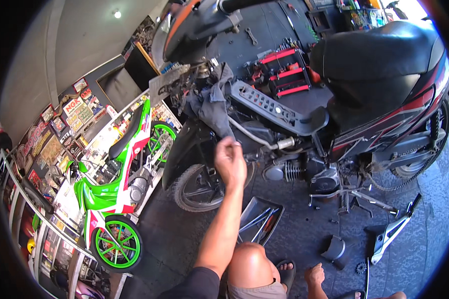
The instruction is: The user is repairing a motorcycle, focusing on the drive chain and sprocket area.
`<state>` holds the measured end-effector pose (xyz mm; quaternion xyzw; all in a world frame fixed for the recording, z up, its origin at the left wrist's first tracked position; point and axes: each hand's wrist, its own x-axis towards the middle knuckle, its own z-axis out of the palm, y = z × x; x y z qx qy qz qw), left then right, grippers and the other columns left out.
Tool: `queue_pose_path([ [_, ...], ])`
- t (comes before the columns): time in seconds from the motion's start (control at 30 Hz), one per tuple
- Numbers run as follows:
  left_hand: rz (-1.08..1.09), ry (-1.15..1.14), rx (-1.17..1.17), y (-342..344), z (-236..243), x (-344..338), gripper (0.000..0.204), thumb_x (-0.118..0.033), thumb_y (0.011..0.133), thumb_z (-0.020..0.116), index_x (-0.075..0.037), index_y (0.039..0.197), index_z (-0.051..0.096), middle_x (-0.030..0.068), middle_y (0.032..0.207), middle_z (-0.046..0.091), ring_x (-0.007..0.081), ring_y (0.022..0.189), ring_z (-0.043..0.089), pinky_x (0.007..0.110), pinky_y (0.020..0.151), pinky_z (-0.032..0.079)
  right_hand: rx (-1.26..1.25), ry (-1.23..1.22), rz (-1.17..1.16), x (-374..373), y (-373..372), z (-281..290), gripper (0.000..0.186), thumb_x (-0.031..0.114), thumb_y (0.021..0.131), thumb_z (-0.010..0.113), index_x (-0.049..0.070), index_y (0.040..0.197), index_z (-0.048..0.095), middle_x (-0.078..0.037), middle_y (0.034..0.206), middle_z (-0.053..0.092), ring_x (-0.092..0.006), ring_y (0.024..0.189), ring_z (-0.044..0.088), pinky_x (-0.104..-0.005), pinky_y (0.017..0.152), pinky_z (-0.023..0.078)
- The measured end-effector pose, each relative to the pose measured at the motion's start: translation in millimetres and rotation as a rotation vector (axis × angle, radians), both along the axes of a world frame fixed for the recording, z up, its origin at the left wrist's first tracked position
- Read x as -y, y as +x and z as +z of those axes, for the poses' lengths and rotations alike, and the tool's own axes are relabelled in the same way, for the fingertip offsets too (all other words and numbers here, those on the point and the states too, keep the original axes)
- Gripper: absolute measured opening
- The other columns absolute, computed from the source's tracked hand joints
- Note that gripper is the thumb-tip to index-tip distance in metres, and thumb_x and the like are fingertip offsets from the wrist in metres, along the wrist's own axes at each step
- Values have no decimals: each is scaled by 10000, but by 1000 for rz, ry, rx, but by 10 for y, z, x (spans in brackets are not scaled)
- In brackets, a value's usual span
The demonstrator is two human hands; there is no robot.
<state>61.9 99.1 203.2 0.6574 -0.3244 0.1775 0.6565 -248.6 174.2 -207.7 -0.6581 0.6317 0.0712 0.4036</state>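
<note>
1. The left hand [230, 167] is raised to the motorcycle [309, 119]. Its fingers [228, 145] are bent nearly closed against the lower end of the grey cloth [209, 107]; I cannot tell whether they grip it.
2. The cloth hangs just above those fingers, over the stripped front frame; the motorcycle spreads from there up and to the right.
3. The right hand [314, 275], well below and right of the left fingers, is curled into a loose fist; whether it holds anything, I cannot tell.
4. A hard tug could snag the cloth on exposed parts, I judge, and knuckles could scrape the metal pipe [249, 134] just right of the left fingers.
5. A careless foot could kick the tool tray [257, 205] below them, or the loose dark cylinder [336, 247] and silver bracket [388, 239] farther right.
6. The floor [409, 254] under both hands is dark and mottled.
7. Left of the fingers stand 1 green motorbike [107, 194] and a sticker-covered wall [80, 119]; above right, a red tool cart [287, 74].
</note>
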Motion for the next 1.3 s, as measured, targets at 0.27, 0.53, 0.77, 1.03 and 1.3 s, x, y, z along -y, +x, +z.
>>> queue_pose_path([
  [0.27, 573, 467, 609, 626, 1171, 379, 399, -320, 897, 704, -10, 1145, 664, 197, 1157, 616, 402, 1095, 554, 540, 951, 436, 122, -48, -62, 23, 12, -14, 427, 329, 861, 694, -15, 1113, 671, -249, 1124, 702, -407, 1077, 678, -470, 926, 551],
  [0.53, 104, -99, 804, -326, 1567, -56, 252, -204, 1012, 595, 25, 1071, 682, 197, 983, 711, 312, 875, 691, 384, 789, 509, 509, -197, -150, 408, 217, 908, 347, 272, 873, 691, -29, 1046, 681, -254, 1017, 721, -390, 978, 709, -437, 852, 562],
  [0.77, -498, 490, 385, -1104, 1089, 18, 251, -184, 995, 602, 29, 1089, 698, 127, 961, 722, 162, 854, 668, 323, 792, 505, 1331, -399, -553, 904, -47, 2378, 264, 153, 1010, 551, -25, 1196, 605, -22, 935, 599, -110, 826, 561, -269, 748, 483],
  [1.03, -683, 502, 409, -1844, 393, 167, 197, -189, 956, 701, 0, 907, 679, 47, 724, 633, 95, 676, 557, 285, 632, 454, 1693, -291, -438, 874, -399, 2965, 718, 289, 952, 654, 46, 1532, 307, -146, 1356, 528, -186, 1161, 543, -360, 964, 480],
  [1.3, -975, 593, 105, -1844, 120, 307, 204, -149, 1016, 620, 12, 907, 682, -10, 812, 643, 50, 779, 540, 240, 735, 454, 1648, 76, -486, 989, -581, 2887, 247, 102, 961, 696, -29, 1170, 679, -5, 967, 707, -48, 809, 608, -225, 731, 498],
])
